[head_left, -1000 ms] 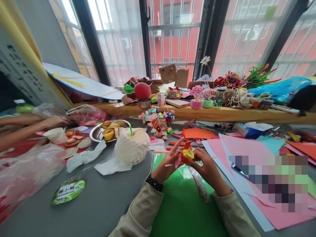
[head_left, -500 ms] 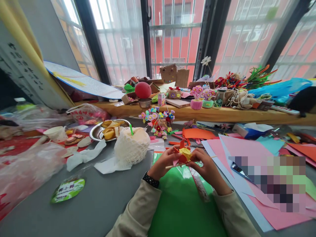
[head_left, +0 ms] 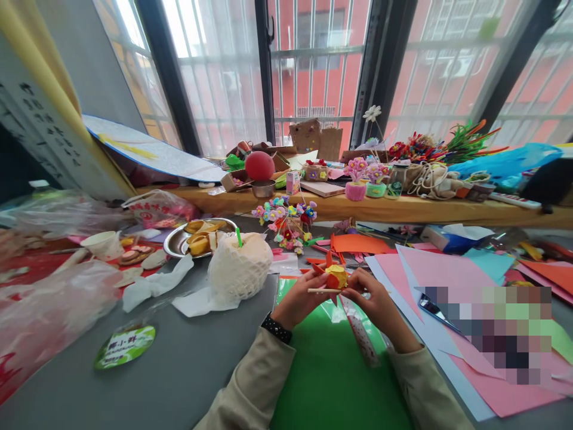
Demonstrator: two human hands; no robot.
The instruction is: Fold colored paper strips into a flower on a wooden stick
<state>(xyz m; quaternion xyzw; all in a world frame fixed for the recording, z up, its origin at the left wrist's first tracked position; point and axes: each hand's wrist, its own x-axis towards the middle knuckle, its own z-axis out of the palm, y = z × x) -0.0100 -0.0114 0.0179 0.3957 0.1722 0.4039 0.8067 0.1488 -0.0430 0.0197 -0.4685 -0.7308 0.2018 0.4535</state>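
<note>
Paper craft, partly hidden, sits pinched in left fingers and right fingers.

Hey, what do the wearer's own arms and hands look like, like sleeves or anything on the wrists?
The left sleeve and right sleeve are plain beige cloth. A black band with white dots shows beyond the left one; none shows on the right. The left grip and right grip are ungloved.

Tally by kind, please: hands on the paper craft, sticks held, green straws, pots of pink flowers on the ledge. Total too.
Hands (left hand, right hand): 2
Stick: 1
Green straw: 1
Flower pots (pink pot, green pot): 2
Total: 6
</note>
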